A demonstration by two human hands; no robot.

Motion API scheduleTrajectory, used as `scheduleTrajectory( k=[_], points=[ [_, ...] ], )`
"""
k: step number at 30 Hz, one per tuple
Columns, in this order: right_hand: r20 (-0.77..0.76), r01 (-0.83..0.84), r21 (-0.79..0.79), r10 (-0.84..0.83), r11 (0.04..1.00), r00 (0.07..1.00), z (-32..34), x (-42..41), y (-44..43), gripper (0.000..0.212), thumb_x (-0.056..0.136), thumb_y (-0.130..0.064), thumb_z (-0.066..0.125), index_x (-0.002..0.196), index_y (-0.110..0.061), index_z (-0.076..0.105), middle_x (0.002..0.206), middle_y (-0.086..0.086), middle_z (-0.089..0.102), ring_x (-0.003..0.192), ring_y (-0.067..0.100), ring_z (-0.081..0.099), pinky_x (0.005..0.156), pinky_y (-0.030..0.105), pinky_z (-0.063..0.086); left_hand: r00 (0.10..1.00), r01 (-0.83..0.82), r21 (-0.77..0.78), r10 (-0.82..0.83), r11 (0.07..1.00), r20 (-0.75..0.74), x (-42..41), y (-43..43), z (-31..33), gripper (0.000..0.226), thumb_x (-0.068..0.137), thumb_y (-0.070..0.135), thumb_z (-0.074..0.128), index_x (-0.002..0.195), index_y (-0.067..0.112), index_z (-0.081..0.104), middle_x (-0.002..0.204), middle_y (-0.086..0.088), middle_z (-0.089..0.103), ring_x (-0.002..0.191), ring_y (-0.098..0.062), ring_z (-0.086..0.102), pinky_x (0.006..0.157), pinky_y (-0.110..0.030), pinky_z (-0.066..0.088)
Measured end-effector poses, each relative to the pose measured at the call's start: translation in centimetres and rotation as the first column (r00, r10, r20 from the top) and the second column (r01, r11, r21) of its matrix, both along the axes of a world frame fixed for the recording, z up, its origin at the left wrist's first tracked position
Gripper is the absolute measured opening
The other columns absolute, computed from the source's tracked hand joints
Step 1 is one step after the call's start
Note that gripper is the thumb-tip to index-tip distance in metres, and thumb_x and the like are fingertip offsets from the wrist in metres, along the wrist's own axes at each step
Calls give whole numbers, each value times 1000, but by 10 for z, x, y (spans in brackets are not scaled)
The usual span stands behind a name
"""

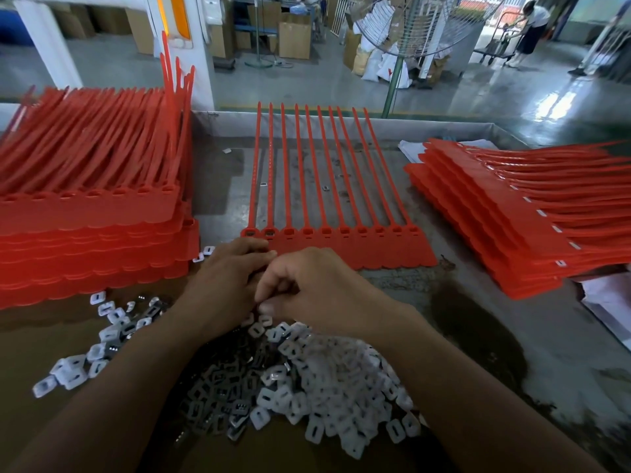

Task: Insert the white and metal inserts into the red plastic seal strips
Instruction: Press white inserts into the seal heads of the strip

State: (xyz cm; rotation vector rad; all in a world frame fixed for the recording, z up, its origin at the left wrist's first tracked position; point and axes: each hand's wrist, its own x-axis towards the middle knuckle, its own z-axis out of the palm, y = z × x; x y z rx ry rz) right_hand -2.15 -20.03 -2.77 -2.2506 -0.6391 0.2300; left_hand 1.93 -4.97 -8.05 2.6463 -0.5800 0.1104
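Left hand [225, 281], right hand [319, 295] touching — grasp contents hidden.

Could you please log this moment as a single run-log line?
left hand: fingers curled, contents hidden | right hand: fingers curled, contents hidden | position: together between insert pile and centre strip sheet

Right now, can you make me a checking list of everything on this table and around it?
surface: grey table, stained; brown sheet at near left.
job's things: red strip sheet in the middle; left stack and right stack beside it; white inserts and metal inserts piled near.
clutter: stray insert between strips; papers under the right stack.
hands: left hand and right hand meet near the sheet's left corner, fingers curled; what they pinch is hidden.
cables: nothing seen.
surroundings: fan, boxes, a person far off.
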Motion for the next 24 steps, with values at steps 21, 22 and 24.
scheduleTrajectory(
  k=[21,22,24],
  points=[
    [64,376,-159,-370,913,927,-19,93,-8,15,90,-12,56,96,-11,69,103,0,67,65,-3,47,55,9,34,1000,-27,-94,26,995,-8,-3,1,0,39,90,15,47,128,20,50,140,8,40,130,-12,30,109,-29,21],
    [69,382,-167,-376,909,924,-21,96,-7,15,90,-13,56,95,-11,69,104,1,67,64,-3,47,54,10,34,1000,-26,-95,25,995,-9,-3,1,0,39,90,15,47,128,20,50,140,8,40,130,-12,30,109,-29,21],
    [76,389,-191,-381,901,921,-23,100,-6,16,91,-13,53,95,-8,69,103,2,68,65,-1,51,53,10,37,1000,-25,-100,24,995,-11,-3,1,0,39,90,15,47,128,20,50,140,8,40,130,-12,29,109,-28,21]
  ],
)
